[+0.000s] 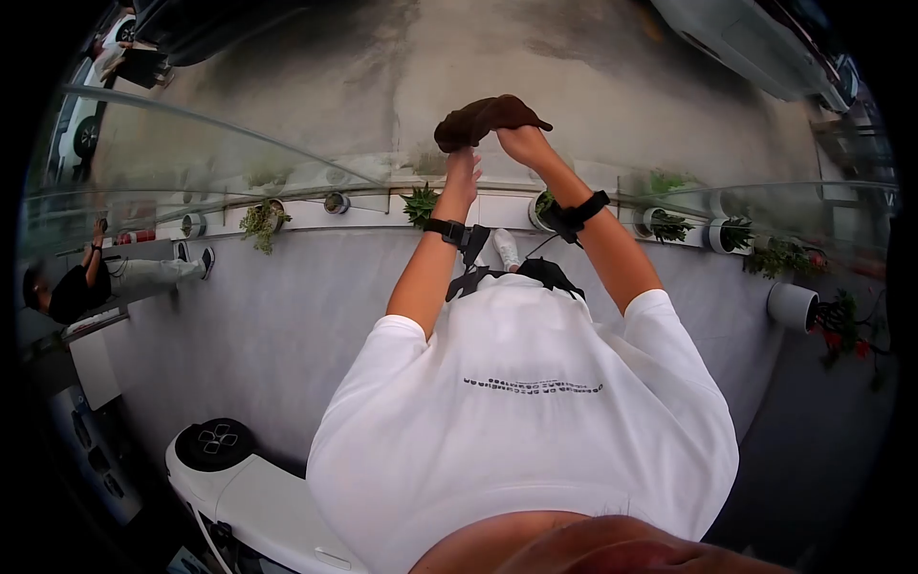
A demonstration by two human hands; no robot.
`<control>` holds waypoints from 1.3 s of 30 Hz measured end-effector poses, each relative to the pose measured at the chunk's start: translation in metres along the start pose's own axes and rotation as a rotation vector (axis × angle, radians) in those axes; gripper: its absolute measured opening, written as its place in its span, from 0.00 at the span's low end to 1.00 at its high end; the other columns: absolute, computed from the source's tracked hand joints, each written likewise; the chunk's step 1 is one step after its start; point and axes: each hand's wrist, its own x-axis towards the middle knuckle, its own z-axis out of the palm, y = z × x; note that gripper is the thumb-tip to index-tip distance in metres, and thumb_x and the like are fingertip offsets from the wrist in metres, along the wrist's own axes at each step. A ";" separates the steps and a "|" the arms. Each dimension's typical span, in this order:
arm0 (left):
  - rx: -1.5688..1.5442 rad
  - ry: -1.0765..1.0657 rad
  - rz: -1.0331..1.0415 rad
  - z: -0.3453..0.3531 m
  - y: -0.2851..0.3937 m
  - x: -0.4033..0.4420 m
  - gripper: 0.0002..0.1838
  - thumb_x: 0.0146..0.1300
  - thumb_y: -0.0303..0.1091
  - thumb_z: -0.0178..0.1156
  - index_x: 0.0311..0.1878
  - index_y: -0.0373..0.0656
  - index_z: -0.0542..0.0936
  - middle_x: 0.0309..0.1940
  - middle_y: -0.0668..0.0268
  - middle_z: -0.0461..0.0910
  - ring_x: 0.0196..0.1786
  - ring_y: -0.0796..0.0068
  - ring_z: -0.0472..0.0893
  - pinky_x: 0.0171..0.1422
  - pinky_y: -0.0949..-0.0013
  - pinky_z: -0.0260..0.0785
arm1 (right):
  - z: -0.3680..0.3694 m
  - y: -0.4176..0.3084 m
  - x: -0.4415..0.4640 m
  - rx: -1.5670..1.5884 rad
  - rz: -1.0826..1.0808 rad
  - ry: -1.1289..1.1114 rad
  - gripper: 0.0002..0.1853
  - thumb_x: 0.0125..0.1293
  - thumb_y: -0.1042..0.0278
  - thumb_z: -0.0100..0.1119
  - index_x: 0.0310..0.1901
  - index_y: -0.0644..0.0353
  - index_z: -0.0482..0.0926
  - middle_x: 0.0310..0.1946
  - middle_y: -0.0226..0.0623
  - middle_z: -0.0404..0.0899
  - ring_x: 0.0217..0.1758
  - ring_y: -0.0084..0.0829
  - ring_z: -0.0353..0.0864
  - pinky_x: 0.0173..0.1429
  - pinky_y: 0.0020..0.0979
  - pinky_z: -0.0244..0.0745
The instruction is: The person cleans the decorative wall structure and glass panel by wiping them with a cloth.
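Note:
A dark brown cloth, bunched and folded, is held up in front of me at arm's length, before the glass. My left hand grips its left end from below, a thumb or finger showing beside it. At the cloth's right part is my right hand, its fingertips hidden behind the fabric. I cannot tell whether the cloth touches the glass. Black straps with small devices wrap both wrists.
A glass wall spans the front, with potted plants along its base. Cars stand outside. To the left is another person; a white car is at lower left. A large white pot stands at right.

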 end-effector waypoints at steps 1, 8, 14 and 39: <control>0.144 -0.028 0.033 0.011 -0.009 0.003 0.33 0.69 0.56 0.52 0.70 0.46 0.64 0.69 0.58 0.66 0.69 0.63 0.68 0.70 0.55 0.58 | -0.009 0.023 -0.009 -0.054 -0.101 0.080 0.13 0.61 0.78 0.48 0.45 0.62 0.81 0.44 0.46 0.80 0.50 0.45 0.77 0.57 0.39 0.72; 0.649 -0.459 0.333 0.110 -0.062 0.038 0.17 0.64 0.36 0.65 0.54 0.41 0.81 0.49 0.68 0.82 0.53 0.75 0.78 0.58 0.68 0.69 | -0.069 0.107 -0.091 -0.525 0.193 0.382 0.11 0.67 0.69 0.52 0.46 0.61 0.81 0.43 0.47 0.82 0.46 0.50 0.81 0.52 0.43 0.75; 0.295 -0.587 0.075 0.129 -0.040 -0.004 0.28 0.70 0.56 0.51 0.64 0.47 0.73 0.58 0.66 0.78 0.62 0.72 0.74 0.66 0.61 0.63 | -0.114 0.079 -0.100 -0.665 -0.036 0.315 0.10 0.67 0.68 0.55 0.47 0.60 0.81 0.44 0.43 0.83 0.47 0.42 0.82 0.52 0.39 0.75; -0.299 -0.517 0.050 -0.003 0.012 0.007 0.24 0.73 0.52 0.47 0.56 0.42 0.78 0.49 0.64 0.83 0.52 0.70 0.81 0.59 0.64 0.72 | 0.041 -0.016 -0.080 -0.226 0.124 -0.337 0.51 0.68 0.68 0.59 0.77 0.51 0.28 0.76 0.56 0.48 0.74 0.51 0.61 0.72 0.44 0.62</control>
